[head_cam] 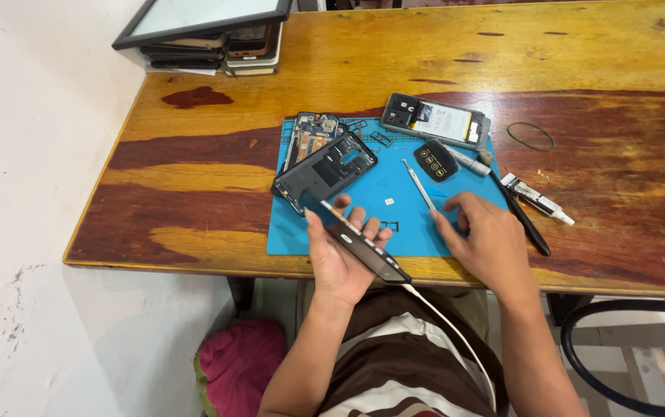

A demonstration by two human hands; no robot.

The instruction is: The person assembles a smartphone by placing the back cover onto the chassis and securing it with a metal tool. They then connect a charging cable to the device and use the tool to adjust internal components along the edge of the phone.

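Now, left hand: my left hand (342, 259) grips a dark phone (365, 249) edge-on above the table's near edge, fingers wrapped round it; a white cable (456, 336) runs from its lower end down over my lap.
Right hand: my right hand (481, 235) rests fingers-down on the mat's right side, holding nothing, fingertips near the metal tweezers (419, 185).
Mat: the blue work mat (394, 193) carries a black phone frame (325, 171), a bare circuit board (311, 133) behind it, an opened phone with its battery showing (437, 120), and a small black oval cover (435, 161).
Table: the worn wooden table (595, 62) (streaked red and yellow) also bears a black rubber band (530, 136), a small glue tube (537, 198) and a stack of phones under a framed screen (205, 19) at the far left corner.
Room: white wall (31, 116) on my left.
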